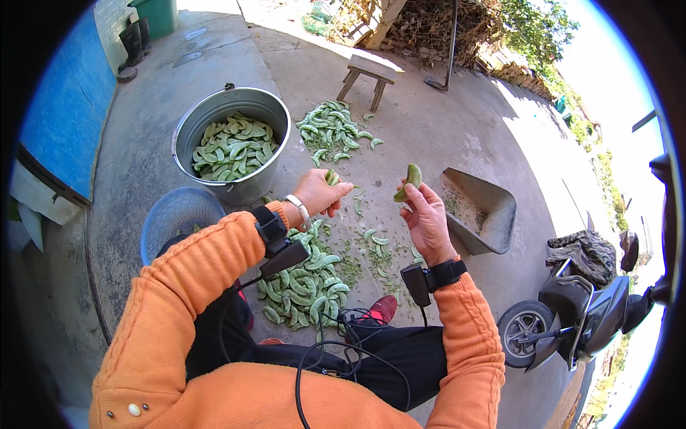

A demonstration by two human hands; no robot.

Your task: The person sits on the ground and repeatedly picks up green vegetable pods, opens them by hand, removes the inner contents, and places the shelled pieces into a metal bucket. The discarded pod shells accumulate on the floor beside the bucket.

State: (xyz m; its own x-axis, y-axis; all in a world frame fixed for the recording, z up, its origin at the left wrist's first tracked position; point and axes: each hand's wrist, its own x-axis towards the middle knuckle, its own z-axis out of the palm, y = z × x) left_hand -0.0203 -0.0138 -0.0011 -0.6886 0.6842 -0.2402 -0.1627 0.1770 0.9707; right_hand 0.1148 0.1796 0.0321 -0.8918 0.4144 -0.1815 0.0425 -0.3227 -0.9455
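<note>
My left hand is closed around green bean pods, whose ends show above its fingers. Between the thumb and fingers of my right hand, a flat green bean pod is held upright. Below the hands, a heap of bean pods lies on the concrete near my feet. A metal bucket partly filled with pods stands beyond my left forearm. Another pile of pods lies on the ground to the right of the bucket. Small green trimmings are scattered beneath my hands.
A blue plastic basin sits left, partly behind my left sleeve. A metal dustpan holding scraps lies right. Farther off stand a small wooden stool and a long-handled tool. A scooter is at the right. Black cables cross my lap.
</note>
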